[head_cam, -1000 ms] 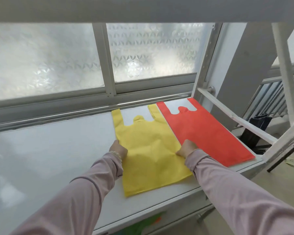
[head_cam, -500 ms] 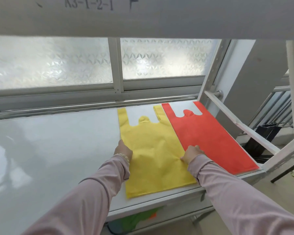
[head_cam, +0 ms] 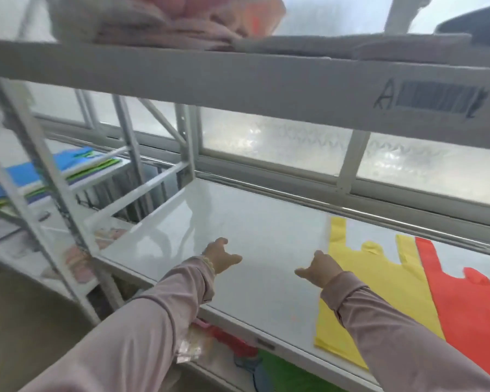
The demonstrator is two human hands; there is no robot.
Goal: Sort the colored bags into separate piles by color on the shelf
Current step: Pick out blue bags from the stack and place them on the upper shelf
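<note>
Both arms are stretching forward over the white shelf (head_cam: 238, 222), the left hand (head_cam: 219, 254) and right hand (head_cam: 320, 268) hovering with thumbs pointing inward, each grip loose and holding nothing. The yellow bag (head_cam: 379, 278) is lying flat on the shelf just right of the right hand, the orange-red bag (head_cam: 470, 301) lying against its right edge.

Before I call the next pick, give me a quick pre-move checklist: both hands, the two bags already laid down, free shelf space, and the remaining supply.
1. Left hand empty: ok, it holds nothing.
2. Right hand empty: ok, it holds nothing.
3. Yellow non-woven handle bag lying flat on the white shelf: ok.
4. Red-orange non-woven handle bag flat beside the yellow one, colours kept apart: ok.
5. Bare shelf surface left of the yellow bag for a new pile: ok.
6. Blue and green bags stacked on the neighbouring shelf to the left: present, but how many is cannot tell, the view is blurred.
</note>
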